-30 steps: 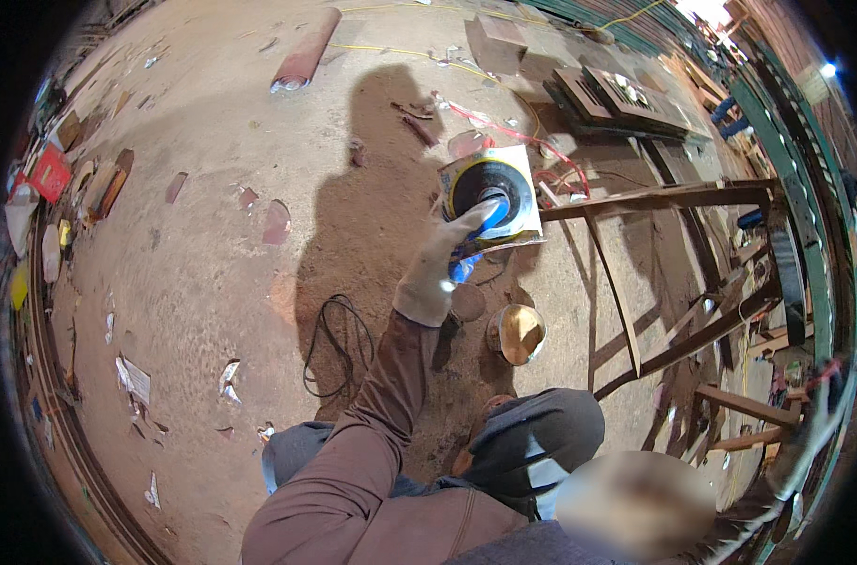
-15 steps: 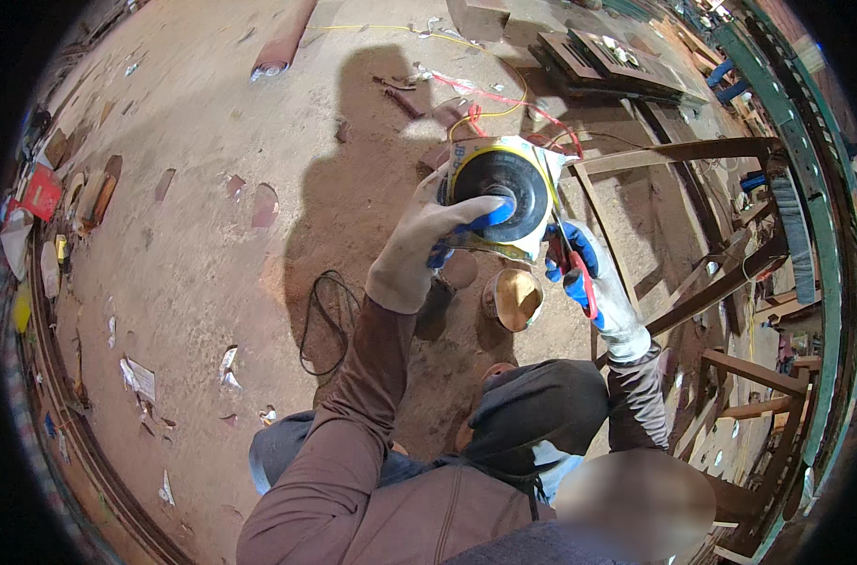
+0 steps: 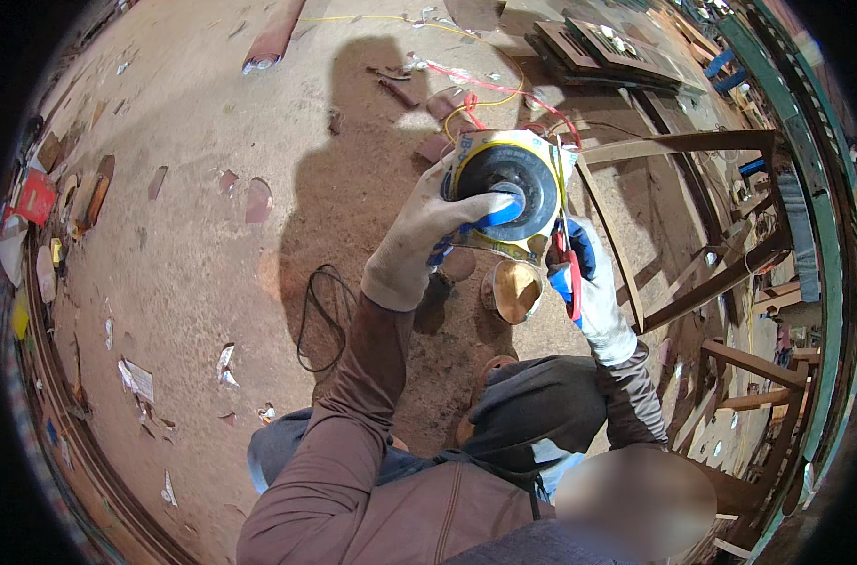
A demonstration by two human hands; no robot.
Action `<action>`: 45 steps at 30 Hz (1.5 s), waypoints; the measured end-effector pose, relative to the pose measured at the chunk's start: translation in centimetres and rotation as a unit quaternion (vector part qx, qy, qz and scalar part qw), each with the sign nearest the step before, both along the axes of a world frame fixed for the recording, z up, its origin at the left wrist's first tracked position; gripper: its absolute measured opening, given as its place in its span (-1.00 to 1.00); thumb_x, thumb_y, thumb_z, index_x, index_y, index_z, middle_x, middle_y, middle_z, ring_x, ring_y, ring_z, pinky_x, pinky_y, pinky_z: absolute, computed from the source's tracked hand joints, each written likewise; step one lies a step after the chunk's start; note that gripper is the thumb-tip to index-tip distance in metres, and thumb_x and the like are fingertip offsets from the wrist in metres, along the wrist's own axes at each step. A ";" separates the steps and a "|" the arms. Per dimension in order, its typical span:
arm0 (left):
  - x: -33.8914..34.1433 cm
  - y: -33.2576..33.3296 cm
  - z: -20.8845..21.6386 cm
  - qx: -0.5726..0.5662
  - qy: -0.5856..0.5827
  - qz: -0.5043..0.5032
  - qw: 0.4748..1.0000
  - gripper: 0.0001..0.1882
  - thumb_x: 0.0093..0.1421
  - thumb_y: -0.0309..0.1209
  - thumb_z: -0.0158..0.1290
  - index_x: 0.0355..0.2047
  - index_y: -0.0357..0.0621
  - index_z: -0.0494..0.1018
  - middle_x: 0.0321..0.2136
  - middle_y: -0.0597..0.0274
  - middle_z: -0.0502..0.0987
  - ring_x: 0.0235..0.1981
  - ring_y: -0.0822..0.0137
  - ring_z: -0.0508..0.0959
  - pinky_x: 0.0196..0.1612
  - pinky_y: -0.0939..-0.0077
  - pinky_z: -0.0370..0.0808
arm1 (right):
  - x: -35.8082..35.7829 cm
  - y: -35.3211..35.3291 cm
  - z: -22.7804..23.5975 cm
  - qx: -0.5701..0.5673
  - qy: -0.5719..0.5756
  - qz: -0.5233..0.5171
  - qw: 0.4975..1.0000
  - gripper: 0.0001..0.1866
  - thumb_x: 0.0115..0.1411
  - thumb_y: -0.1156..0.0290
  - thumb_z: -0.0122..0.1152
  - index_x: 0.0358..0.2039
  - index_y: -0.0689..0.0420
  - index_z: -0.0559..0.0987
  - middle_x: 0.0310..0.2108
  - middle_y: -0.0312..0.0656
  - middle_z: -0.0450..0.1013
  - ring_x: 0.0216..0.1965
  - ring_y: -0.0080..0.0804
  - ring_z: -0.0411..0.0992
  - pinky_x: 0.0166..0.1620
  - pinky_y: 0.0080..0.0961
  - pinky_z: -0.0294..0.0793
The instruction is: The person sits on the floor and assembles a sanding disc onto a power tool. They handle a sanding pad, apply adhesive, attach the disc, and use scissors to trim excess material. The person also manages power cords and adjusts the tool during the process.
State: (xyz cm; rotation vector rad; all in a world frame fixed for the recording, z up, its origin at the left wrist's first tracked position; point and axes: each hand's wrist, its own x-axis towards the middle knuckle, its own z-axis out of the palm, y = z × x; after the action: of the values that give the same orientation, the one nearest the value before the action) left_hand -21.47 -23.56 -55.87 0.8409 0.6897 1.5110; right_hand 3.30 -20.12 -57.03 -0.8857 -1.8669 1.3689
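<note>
My left hand, in a white glove with blue fingertips, grips a black round pad, with the thumb pressed on its raised centre. Behind the pad is a white backing sheet with print on it, pinched in the same grip; its edges stand out past the pad and show yellow in places. In my right glove, my right hand is closed around red-handled scissors. Their blades point up along the sheet's right edge; whether they are touching it is hard to see.
Below the hands a round tin stands on the dusty floor. A dark cable loop lies to the left, and red cord beyond. Wooden frames stand at the right, near a green metal beam. Scraps litter the left side.
My right hand and the scissors have shifted slightly up and left, closer in to the pad. The sheet's right corner sticks out less. My left hand keeps its grip on the pad.
</note>
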 end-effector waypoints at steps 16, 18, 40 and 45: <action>-1.3 -0.3 -0.2 -0.022 0.053 -0.041 0.997 -0.41 0.06 -0.58 0.26 0.15 -0.26 0.43 -0.16 0.22 0.63 -0.19 0.43 0.64 -0.04 0.48 0.60 | -1.0 0.3 2.0 0.239 -0.132 -0.026 0.962 -0.54 0.09 0.51 0.28 0.04 0.22 0.47 -0.31 -0.20 0.41 -0.37 -0.45 0.36 -0.26 -0.48 0.45; -1.6 -0.5 0.0 -0.016 0.061 -0.036 0.997 -0.41 0.05 -0.59 0.26 0.14 -0.27 0.42 -0.16 0.21 0.63 -0.18 0.42 0.63 -0.03 0.48 0.59 | -1.4 -0.1 2.4 0.234 -0.146 -0.029 0.961 -0.56 0.10 0.51 0.26 0.03 0.22 0.48 -0.33 -0.19 0.39 -0.38 -0.46 0.34 -0.27 -0.49 0.43; -3.0 -0.7 -0.1 0.014 0.103 -0.094 0.990 -0.28 -0.06 -0.61 0.38 0.16 -0.27 0.39 -0.11 0.25 0.60 -0.16 0.47 0.61 -0.05 0.53 0.58 | -1.2 0.4 3.9 0.209 -0.207 0.025 0.955 -0.34 -0.13 0.22 0.63 -0.08 0.22 0.50 -0.35 -0.09 0.44 -0.43 -0.19 0.39 -0.28 -0.36 0.45; -3.2 -0.6 -0.3 0.035 0.099 -0.105 0.989 -0.29 -0.06 -0.62 0.38 0.15 -0.27 0.40 -0.12 0.25 0.61 -0.17 0.46 0.62 -0.07 0.54 0.59 | -1.0 0.1 3.3 0.225 -0.182 0.016 0.957 -0.34 -0.13 0.22 0.62 -0.06 0.22 0.51 -0.33 -0.07 0.46 -0.40 -0.16 0.44 -0.27 -0.35 0.46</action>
State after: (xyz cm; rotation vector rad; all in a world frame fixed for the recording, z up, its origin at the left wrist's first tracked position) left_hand -24.69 -24.18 -56.17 1.0926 0.6731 1.2788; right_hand 2.32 -20.05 -53.76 -0.9097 -2.3516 0.7711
